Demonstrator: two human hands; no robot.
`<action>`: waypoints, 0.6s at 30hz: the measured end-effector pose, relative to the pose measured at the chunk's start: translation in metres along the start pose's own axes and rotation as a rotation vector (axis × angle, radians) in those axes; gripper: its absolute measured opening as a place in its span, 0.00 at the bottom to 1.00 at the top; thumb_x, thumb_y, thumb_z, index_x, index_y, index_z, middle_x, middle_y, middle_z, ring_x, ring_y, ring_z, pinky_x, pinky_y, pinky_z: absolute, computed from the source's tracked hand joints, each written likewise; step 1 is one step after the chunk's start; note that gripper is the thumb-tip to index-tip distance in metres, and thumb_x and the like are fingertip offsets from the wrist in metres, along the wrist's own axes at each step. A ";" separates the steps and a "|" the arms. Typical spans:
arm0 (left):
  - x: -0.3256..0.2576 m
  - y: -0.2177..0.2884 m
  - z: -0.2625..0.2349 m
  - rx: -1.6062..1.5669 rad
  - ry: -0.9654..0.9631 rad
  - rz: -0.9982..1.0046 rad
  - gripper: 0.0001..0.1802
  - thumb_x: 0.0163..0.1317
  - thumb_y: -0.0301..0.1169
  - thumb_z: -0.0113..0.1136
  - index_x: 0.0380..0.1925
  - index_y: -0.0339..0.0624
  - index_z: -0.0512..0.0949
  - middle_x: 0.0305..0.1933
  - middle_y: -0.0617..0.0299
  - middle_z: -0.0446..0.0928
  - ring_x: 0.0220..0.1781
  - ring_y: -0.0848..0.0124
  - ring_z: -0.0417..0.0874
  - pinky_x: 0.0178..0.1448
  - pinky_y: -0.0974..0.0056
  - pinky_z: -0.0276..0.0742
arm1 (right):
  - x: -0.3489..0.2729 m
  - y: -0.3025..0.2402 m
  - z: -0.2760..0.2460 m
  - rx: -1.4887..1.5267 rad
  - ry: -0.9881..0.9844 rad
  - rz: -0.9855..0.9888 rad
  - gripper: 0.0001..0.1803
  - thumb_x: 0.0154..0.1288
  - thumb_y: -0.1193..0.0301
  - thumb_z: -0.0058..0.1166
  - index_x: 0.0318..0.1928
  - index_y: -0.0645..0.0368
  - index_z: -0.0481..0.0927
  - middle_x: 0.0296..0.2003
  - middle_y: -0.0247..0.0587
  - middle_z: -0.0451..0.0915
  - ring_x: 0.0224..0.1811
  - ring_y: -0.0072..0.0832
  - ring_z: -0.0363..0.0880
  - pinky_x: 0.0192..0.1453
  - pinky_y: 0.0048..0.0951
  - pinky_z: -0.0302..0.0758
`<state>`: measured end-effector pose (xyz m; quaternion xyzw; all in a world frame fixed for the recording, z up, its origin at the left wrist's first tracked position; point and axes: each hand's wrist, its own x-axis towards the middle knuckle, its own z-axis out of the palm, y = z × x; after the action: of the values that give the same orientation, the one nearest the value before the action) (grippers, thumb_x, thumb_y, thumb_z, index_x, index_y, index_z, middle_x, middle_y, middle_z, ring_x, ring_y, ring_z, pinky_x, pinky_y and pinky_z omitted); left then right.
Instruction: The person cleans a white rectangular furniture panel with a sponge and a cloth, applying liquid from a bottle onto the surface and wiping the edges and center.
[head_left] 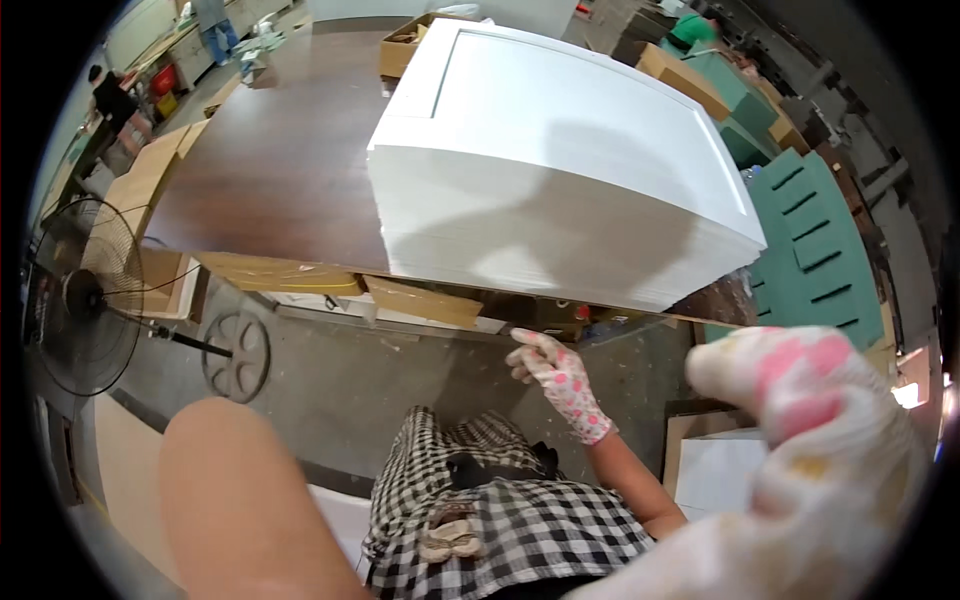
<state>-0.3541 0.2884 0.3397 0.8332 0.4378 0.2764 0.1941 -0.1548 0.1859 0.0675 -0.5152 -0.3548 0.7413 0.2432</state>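
My left hand (810, 400), in a white glove with pink patches, is raised very close on the right side of the view. It is large and blurred, its fingers look bent, and anything in them is hidden. The bare left elbow (235, 480) juts up at the lower left. My right hand (560, 385), in a white glove with pink dots, hangs just below the table's front edge. Its fingers are loosely curved and apart, holding nothing. Beyond it, a tall stack of white panels (560, 200) stands on the brown table (280, 150); the top panel has a recessed border.
A standing fan (85, 295) is at the left. Behind the stack sits a cardboard box (400, 55). Green slotted sheets (815, 240) are at the right, above an open carton (715, 465). Boxes lie under the table. Other people (115, 105) are in the background.
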 end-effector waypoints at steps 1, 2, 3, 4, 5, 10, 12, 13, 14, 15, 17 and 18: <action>0.000 0.002 -0.002 0.013 -0.002 -0.006 0.10 0.53 0.29 0.58 0.36 0.44 0.82 0.39 0.57 0.82 0.44 0.62 0.84 0.43 0.59 0.80 | -0.002 0.004 -0.005 0.022 0.030 0.015 0.19 0.73 0.66 0.44 0.60 0.56 0.71 0.41 0.42 0.81 0.37 0.24 0.80 0.43 0.26 0.76; 0.000 0.003 -0.004 0.021 -0.006 -0.011 0.10 0.53 0.29 0.58 0.36 0.44 0.82 0.39 0.57 0.82 0.44 0.62 0.84 0.43 0.59 0.80 | -0.001 0.002 -0.004 0.005 0.002 0.026 0.19 0.73 0.66 0.44 0.60 0.56 0.71 0.41 0.42 0.81 0.37 0.24 0.80 0.43 0.26 0.76; 0.000 0.003 -0.006 0.030 -0.010 -0.017 0.10 0.53 0.29 0.58 0.36 0.44 0.82 0.39 0.57 0.82 0.43 0.62 0.84 0.43 0.59 0.80 | 0.000 -0.002 0.000 -0.012 -0.027 0.038 0.19 0.73 0.66 0.44 0.60 0.57 0.71 0.41 0.42 0.81 0.37 0.24 0.80 0.43 0.26 0.76; 0.000 0.004 -0.008 0.039 -0.014 -0.022 0.10 0.53 0.29 0.58 0.36 0.43 0.82 0.39 0.56 0.82 0.43 0.62 0.84 0.43 0.59 0.80 | 0.002 -0.004 0.005 -0.029 -0.056 0.048 0.18 0.73 0.66 0.43 0.60 0.57 0.71 0.41 0.41 0.81 0.37 0.24 0.80 0.43 0.25 0.76; 0.000 0.005 -0.012 0.048 -0.015 -0.029 0.10 0.53 0.29 0.58 0.36 0.43 0.82 0.39 0.56 0.82 0.43 0.62 0.84 0.43 0.59 0.80 | 0.004 -0.002 0.015 -0.049 -0.085 0.103 0.19 0.73 0.66 0.43 0.60 0.58 0.70 0.41 0.41 0.81 0.37 0.24 0.79 0.43 0.25 0.76; 0.004 0.008 -0.018 0.084 -0.038 -0.036 0.10 0.54 0.29 0.58 0.36 0.42 0.82 0.39 0.55 0.82 0.42 0.62 0.84 0.42 0.59 0.80 | 0.026 0.070 0.033 0.301 -0.107 0.165 0.11 0.74 0.61 0.41 0.34 0.52 0.67 0.22 0.32 0.70 0.20 0.21 0.66 0.25 0.25 0.63; -0.001 0.011 -0.023 0.110 -0.037 -0.052 0.10 0.54 0.29 0.57 0.36 0.42 0.81 0.39 0.55 0.82 0.42 0.62 0.84 0.42 0.59 0.80 | -0.001 0.009 0.030 -0.074 -0.131 0.180 0.19 0.73 0.65 0.42 0.61 0.57 0.70 0.41 0.40 0.81 0.38 0.23 0.79 0.43 0.24 0.76; 0.007 0.009 -0.021 0.106 -0.055 -0.041 0.10 0.54 0.29 0.57 0.36 0.42 0.81 0.39 0.54 0.82 0.42 0.62 0.84 0.42 0.59 0.80 | -0.003 0.002 0.028 -0.051 -0.119 0.172 0.19 0.74 0.65 0.42 0.61 0.57 0.70 0.41 0.40 0.81 0.38 0.23 0.79 0.43 0.24 0.76; 0.006 0.011 -0.022 0.120 -0.056 -0.047 0.10 0.54 0.29 0.57 0.36 0.41 0.81 0.39 0.54 0.82 0.42 0.62 0.84 0.42 0.59 0.80 | -0.006 0.000 0.033 -0.044 -0.131 0.158 0.19 0.74 0.65 0.42 0.61 0.57 0.70 0.40 0.40 0.81 0.38 0.23 0.79 0.44 0.24 0.76; 0.004 0.013 -0.023 0.136 -0.057 -0.056 0.10 0.54 0.29 0.57 0.37 0.41 0.81 0.38 0.54 0.82 0.42 0.62 0.84 0.42 0.59 0.80 | -0.007 -0.001 0.035 -0.038 -0.145 0.145 0.19 0.74 0.65 0.41 0.61 0.57 0.70 0.40 0.40 0.81 0.38 0.22 0.78 0.44 0.24 0.76; 0.003 0.015 -0.026 0.156 -0.062 -0.063 0.10 0.55 0.29 0.57 0.37 0.41 0.81 0.38 0.54 0.82 0.41 0.61 0.84 0.41 0.59 0.80 | -0.002 0.005 0.029 -0.051 -0.127 0.107 0.20 0.74 0.65 0.41 0.61 0.57 0.70 0.40 0.39 0.81 0.37 0.22 0.79 0.43 0.24 0.76; 0.004 0.015 -0.027 0.160 -0.067 -0.063 0.10 0.55 0.29 0.57 0.37 0.40 0.81 0.38 0.53 0.82 0.41 0.61 0.84 0.41 0.59 0.80 | 0.001 0.002 0.027 -0.056 -0.110 0.089 0.20 0.74 0.65 0.40 0.61 0.56 0.70 0.40 0.39 0.81 0.36 0.22 0.79 0.42 0.24 0.76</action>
<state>-0.3600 0.2862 0.3700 0.8408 0.4775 0.2062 0.1502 -0.1800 0.1779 0.0712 -0.4955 -0.3650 0.7684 0.1756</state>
